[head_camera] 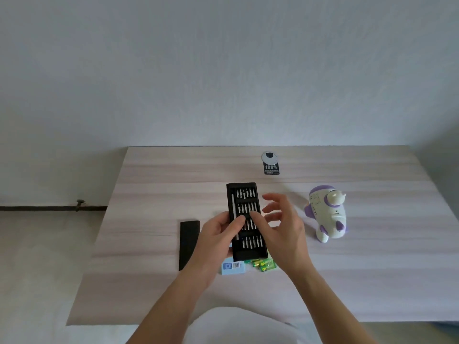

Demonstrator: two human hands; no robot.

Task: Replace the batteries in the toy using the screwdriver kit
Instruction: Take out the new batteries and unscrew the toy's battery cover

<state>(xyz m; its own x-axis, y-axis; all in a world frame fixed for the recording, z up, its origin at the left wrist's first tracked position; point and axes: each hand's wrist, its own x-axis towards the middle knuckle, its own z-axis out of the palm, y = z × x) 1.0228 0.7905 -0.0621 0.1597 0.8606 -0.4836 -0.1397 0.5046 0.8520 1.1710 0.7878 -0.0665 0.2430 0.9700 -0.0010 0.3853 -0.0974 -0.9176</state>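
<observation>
Above mid-table, left hand [218,234] grips the kit [248,252]; right hand [280,219], fingers spread, hovers over its bits [246,208]. Right of them stands the toy [327,214]. Bit choice seems underway; next needs a fine pinch.

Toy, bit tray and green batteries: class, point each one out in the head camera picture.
toy [327,216], head view, on its white body.
bit tray [242,185], head view, on its black far rim.
green batteries [264,264], head view, on the middle of the bundle.
</observation>
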